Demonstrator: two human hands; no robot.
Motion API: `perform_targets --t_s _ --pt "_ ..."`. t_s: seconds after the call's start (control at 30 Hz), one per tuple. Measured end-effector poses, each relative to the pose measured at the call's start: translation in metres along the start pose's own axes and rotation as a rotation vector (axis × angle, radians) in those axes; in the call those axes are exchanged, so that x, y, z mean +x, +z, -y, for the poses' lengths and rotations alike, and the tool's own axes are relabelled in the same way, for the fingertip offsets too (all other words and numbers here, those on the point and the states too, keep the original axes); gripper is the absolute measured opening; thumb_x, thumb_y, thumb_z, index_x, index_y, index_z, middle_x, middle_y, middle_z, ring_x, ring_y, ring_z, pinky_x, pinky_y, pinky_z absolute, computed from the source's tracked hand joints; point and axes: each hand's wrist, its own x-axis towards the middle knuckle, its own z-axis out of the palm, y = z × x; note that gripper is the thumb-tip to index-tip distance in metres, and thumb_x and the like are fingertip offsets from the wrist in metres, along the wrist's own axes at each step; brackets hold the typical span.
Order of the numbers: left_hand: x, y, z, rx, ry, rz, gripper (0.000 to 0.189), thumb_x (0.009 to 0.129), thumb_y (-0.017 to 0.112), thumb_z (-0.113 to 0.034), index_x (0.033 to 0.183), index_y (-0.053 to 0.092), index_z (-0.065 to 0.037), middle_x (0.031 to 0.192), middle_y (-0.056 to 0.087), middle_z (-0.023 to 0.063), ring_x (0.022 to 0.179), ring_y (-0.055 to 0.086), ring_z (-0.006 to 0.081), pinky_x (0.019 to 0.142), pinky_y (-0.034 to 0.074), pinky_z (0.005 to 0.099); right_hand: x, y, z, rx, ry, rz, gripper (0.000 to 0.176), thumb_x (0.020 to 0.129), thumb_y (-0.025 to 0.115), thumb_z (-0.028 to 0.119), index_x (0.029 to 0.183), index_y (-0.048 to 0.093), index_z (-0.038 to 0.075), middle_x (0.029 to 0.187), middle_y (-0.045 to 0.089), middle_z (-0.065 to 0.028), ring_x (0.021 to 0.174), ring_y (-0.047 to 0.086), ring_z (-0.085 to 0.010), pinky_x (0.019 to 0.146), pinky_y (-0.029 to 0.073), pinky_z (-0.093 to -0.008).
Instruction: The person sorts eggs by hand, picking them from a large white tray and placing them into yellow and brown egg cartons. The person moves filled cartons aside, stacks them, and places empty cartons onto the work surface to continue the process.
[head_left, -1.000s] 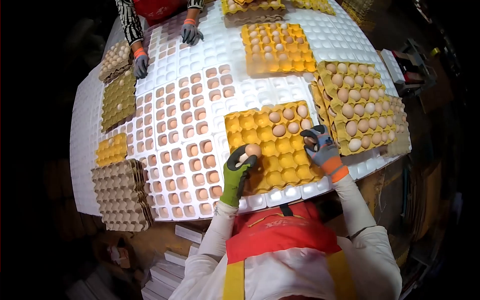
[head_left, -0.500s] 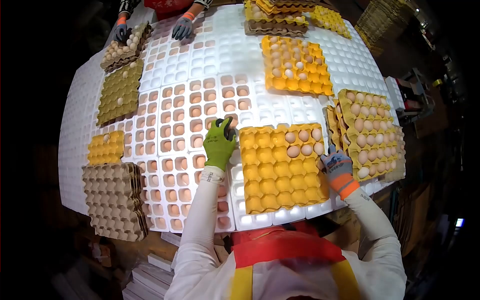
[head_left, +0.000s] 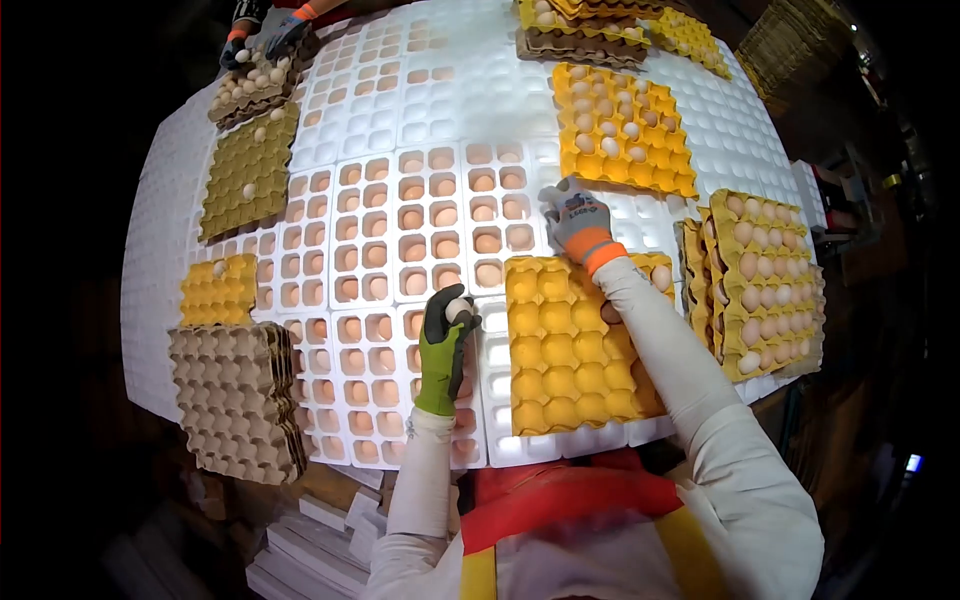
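My left hand (head_left: 446, 350), in a green and black glove, holds a pale egg (head_left: 459, 309) between thumb and fingers, over the white foam trays (head_left: 487, 400) at the column left of the yellow tray. My right hand (head_left: 577, 220), in a grey glove with an orange cuff, is above the foam cells just past the far edge of the yellow egg tray (head_left: 560, 350). Its fingers point away and curl down, and whether they hold anything is hidden. My right forearm covers part of the yellow tray, where a few eggs show at the right.
Stacked egg trays (head_left: 765, 280) stand at the right, another yellow tray (head_left: 625, 130) of eggs farther back. Left are an olive tray (head_left: 245, 185), a small yellow tray (head_left: 220, 290) and grey-brown stacked trays (head_left: 235, 400). A co-worker's gloved hands (head_left: 285, 38) are at the far left.
My left hand has moved down toward me and now shows an egg. My right hand has gone from the yellow tray's right edge to beyond its far edge. The co-worker's hands are closer together.
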Motion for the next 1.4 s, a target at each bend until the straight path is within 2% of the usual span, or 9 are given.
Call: perform_targets --t_s 0.2,0.37,0.53,0.67,0.8,0.97,1.07,1.23,1.4 --pt "-0.018 0.014 0.031 0.656 0.409 -0.074 0.039 0.089 0.066 -0.001 0.127 0.06 0.0 0.122 0.063 0.0109 0.114 0.06 0.0242 0.099 0.049 0.0352 0.006 0.01 -0.023 0.179 -0.028 -0.005 0.028 0.093 0.062 0.028 0.12 0.068 0.023 0.13 0.057 -0.0092 0.1 0.066 -0.0339 0.084 0.054 -0.0429" --pt "-0.015 0.013 0.043 1.064 0.595 -0.038 0.043 0.085 0.071 -0.007 0.128 0.064 -0.008 0.126 0.065 0.0114 0.129 0.052 0.0374 0.111 0.037 0.0502 0.001 0.052 -0.03 0.269 -0.205 -0.033 0.02 0.091 0.065 0.027 0.11 0.069 0.026 0.127 0.057 -0.008 0.121 0.052 -0.0337 0.103 0.036 -0.0491" --pt "-0.006 0.004 0.053 1.076 0.658 -0.049 0.04 0.084 0.077 -0.016 0.123 0.068 -0.01 0.121 0.068 0.0081 0.122 0.057 0.0362 0.103 0.042 0.0484 -0.053 -0.037 -0.049 0.83 -0.102 -0.273 0.02 0.091 0.065 0.01 0.11 0.069 0.012 0.105 0.065 -0.0095 0.1 0.065 -0.0295 0.085 0.052 -0.0369" --pt "0.004 0.01 0.053 1.144 0.65 -0.047 0.039 0.087 0.074 -0.016 0.124 0.068 -0.009 0.126 0.068 0.008 0.128 0.054 0.0365 0.107 0.04 0.0484 -0.141 -0.058 -0.087 0.51 0.06 0.043 0.026 0.087 0.072 0.021 0.113 0.07 0.015 0.104 0.066 -0.008 0.099 0.065 -0.0275 0.087 0.053 -0.0389" --pt "-0.02 0.022 0.036 1.058 0.648 -0.051 0.034 0.093 0.066 -0.012 0.127 0.067 -0.005 0.131 0.065 0.0104 0.126 0.056 0.0342 0.108 0.041 0.0459 -0.171 -0.04 -0.062 -0.206 -0.201 0.016 0.042 0.074 0.084 0.03 0.11 0.068 0.017 0.113 0.058 -0.0088 0.103 0.06 -0.0288 0.091 0.048 -0.0433" --pt "-0.076 0.049 0.029 0.648 -0.016 -0.058 0.059 0.089 0.08 -0.019 0.139 0.054 0.0 0.124 0.066 0.0108 0.109 0.064 0.0205 0.09 0.054 0.0319 -0.195 -0.048 -0.099 0.788 0.061 -0.073 0.043 0.075 0.084 0.013 0.112 0.063 0.007 0.114 0.058 -0.0103 0.106 0.062 -0.0248 0.09 0.052 -0.0385" --pt "-0.077 0.057 0.045 0.823 0.175 -0.047 0.061 0.086 0.081 -0.028 0.133 0.057 0.001 0.118 0.068 0.0162 0.103 0.067 0.0281 0.085 0.054 0.0365 -0.208 -0.061 -0.107 1.369 0.149 -0.206 0.051 0.074 0.084 0.006 0.12 0.061 0.006 0.12 0.058 -0.0077 0.109 0.061 -0.0205 0.095 0.051 -0.033" --pt "-0.064 0.053 0.043 0.76 -0.012 -0.013 0.039 0.091 0.074 -0.025 0.12 0.062 -0.002 0.104 0.07 0.0159 0.093 0.066 0.0341 0.08 0.052 0.0404 -0.176 -0.044 -0.094 -0.35 0.124 0.144 0.045 0.073 0.084 0.035 0.108 0.065 0.015 0.118 0.061 -0.011 0.103 0.065 -0.0309 0.083 0.055 -0.043" --pt "-0.069 0.063 0.059 0.664 0.266 -0.167 0.029 0.097 0.064 -0.017 0.121 0.063 -0.001 0.102 0.07 0.0158 0.096 0.068 0.0304 0.083 0.052 0.0379 -0.196 -0.051 -0.126 0.545 0.031 -0.129 0.041 0.08 0.08 0.026 0.115 0.064 0.012 0.117 0.065 -0.0073 0.093 0.067 -0.0214 0.074 0.055 -0.0345"
